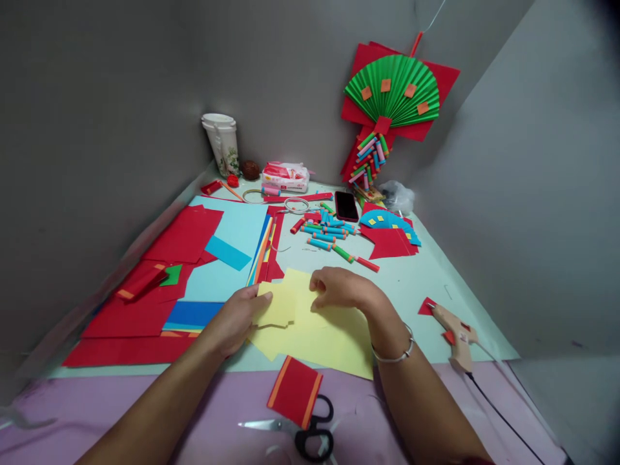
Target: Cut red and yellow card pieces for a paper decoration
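Note:
Both hands work on a sheet of pale yellow paper [320, 339] lying on the table in front of me. My left hand [237, 316] pinches a folded flap of that yellow paper at its left edge. My right hand [339, 289], with a silver bangle on the wrist, presses curled fingers down on the top of the sheet. Just below the sheet lies a red paper piece with orange edges [294, 389], resting over black-handled scissors [310, 434].
Red and blue paper sheets [159, 284] cover the left side. Coloured paper rolls [329, 236], a phone [346, 205] and a blue fan piece [387, 223] lie behind. A glue gun [455, 332] sits at right. A green-and-red paper fan [392, 90] hangs on the wall, cups [221, 142] stand at the back.

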Available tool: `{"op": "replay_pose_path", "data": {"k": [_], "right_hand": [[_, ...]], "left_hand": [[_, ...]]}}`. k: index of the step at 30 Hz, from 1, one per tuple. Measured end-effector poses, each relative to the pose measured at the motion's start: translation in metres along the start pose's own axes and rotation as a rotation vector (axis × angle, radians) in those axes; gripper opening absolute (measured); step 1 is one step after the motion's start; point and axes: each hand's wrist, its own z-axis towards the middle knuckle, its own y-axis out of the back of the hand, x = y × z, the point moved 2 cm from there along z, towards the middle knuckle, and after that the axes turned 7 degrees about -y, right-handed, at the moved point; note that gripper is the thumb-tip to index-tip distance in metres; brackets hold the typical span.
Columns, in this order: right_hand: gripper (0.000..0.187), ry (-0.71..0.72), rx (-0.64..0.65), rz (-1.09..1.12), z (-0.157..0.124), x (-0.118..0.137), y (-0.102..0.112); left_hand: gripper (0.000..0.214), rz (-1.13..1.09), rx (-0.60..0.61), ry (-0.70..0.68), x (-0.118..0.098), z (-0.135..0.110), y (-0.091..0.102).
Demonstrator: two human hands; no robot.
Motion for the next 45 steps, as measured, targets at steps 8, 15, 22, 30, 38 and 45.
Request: {"op": "replay_pose_path", "data": {"k": [8, 15, 22, 30, 38, 45], "right_hand": [[0.044, -0.037, 0.073, -0.108, -0.003, 0.015, -0.009], [0.024, -0.013, 0.107, -0.081, -0.006, 0.018, -0.005], [0.019, 0.053, 0.066, 0.036, -0.014, 0.008, 0.011], [0.013, 0.005, -0.15, 0.067, -0.042, -0.005, 0.043], [0.009, 0.228, -0.045, 0.305, -0.033, 0.013, 0.036], [0.019, 0.145, -0.058, 0.379, -0.008, 0.033, 0.006]], "left_hand": [[0.031, 0.008, -0.008, 0.02, -0.002, 0.0, -0.001], [0.034, 0.008, -0.016, 0.022, -0.003, -0.002, -0.002], [0.036, 0.009, -0.016, -0.006, -0.004, -0.003, -0.001], [0.033, -0.059, -0.03, -0.065, -0.004, -0.002, 0.001], [0.032, -0.107, -0.002, -0.056, -0.004, -0.005, -0.004], [0.047, -0.103, 0.105, -0.008, -0.004, -0.011, -0.015]]}}
